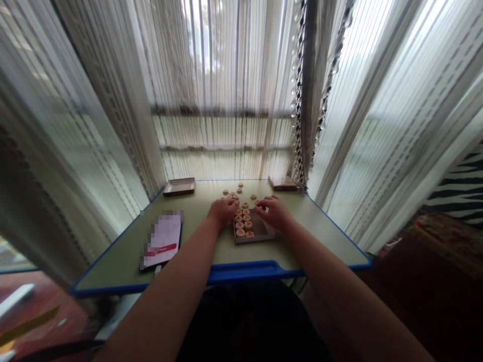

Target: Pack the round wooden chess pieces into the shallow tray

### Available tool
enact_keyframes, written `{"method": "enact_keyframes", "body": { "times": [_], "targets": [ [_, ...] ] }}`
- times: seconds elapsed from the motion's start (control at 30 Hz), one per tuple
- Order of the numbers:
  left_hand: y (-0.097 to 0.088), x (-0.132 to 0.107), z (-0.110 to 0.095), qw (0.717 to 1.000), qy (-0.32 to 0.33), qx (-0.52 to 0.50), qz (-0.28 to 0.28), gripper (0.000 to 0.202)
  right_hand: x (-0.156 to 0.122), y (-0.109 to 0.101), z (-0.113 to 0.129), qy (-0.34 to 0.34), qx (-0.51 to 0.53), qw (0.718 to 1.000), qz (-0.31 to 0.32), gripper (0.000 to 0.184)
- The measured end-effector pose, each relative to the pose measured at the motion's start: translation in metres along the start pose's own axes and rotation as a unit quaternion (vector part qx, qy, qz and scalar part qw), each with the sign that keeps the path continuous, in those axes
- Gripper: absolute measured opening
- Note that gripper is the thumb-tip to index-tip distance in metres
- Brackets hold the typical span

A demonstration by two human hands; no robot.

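A shallow open box [255,240] lies in front of me, with two columns of round wooden xiangqi pieces [239,225] with red characters along its left side. My left hand [224,211] is at the box's far left corner, fingers curled together; what they hold, if anything, is hidden. Over the box's far right part is my right hand [274,211], thumb and fingers pinched at a xiangqi piece [257,203]. Beyond the hands, several loose xiangqi pieces [239,190] are scattered on the table.
The pale green table [319,236] has a blue edge. A tablet-like device [163,240] with a cable lies at left. An empty box lid or tray [179,186] sits at the far left, a flat closed box [282,183] at the far right. Curtains [226,100] hang behind.
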State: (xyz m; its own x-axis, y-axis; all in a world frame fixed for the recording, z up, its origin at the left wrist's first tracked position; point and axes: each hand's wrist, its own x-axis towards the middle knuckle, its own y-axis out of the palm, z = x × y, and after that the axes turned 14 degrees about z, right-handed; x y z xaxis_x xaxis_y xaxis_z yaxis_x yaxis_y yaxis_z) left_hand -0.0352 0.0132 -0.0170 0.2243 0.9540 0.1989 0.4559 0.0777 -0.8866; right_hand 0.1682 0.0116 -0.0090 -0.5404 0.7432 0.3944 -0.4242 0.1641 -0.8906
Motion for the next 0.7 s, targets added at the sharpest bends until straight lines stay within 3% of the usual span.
{"method": "enact_keyframes", "body": {
  "times": [0.17,0.3,0.7],
  "targets": [
    [0.003,0.004,0.007,0.998,-0.032,-0.026,-0.037,0.026,0.001,-0.002,-0.002,0.056,0.021,0.996,-0.07,0.019],
    [0.005,0.005,0.013,0.996,-0.054,-0.032,-0.056,0.028,0.001,-0.001,-0.006,0.076,0.033,0.994,-0.078,0.021],
    [0.003,0.008,0.014,0.999,-0.018,0.03,-0.004,0.032,0.001,0.0,-0.007,0.075,0.034,0.995,-0.061,0.019]
  ]
}}
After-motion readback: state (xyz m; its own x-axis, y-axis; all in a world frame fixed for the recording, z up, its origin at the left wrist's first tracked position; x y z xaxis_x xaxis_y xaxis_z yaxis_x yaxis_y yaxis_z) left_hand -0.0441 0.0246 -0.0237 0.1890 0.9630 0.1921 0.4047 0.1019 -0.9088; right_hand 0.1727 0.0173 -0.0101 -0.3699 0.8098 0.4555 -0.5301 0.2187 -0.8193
